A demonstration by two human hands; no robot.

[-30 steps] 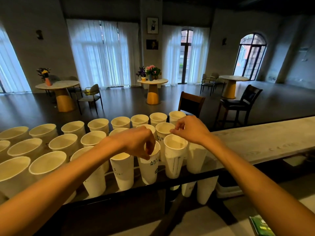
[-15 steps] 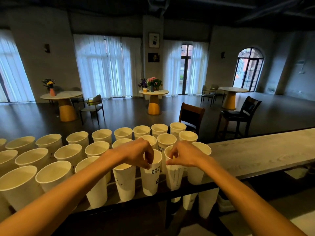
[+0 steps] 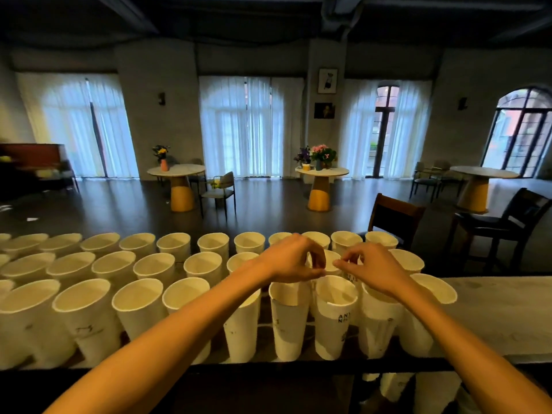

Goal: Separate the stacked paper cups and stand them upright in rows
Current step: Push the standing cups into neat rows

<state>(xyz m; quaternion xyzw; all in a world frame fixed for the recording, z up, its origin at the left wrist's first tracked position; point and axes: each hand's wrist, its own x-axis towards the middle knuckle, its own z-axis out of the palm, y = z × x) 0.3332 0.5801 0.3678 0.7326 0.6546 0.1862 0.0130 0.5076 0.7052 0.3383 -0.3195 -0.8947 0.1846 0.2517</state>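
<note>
Three rows of paper cups [image 3: 140,306] stand upright left of both hands, front row right at the counter [image 3: 504,312] edge. Left hand [image 3: 294,259] and right hand [image 3: 372,268] each pinch the middle-row cup [image 3: 331,262] rim, a narrow grip. Bare counter stretches off to their right.

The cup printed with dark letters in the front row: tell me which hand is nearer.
Right. The right hand hovers just above and behind the lettered cup, at its right; the left hand sits further left, over the neighbouring cup.
</note>
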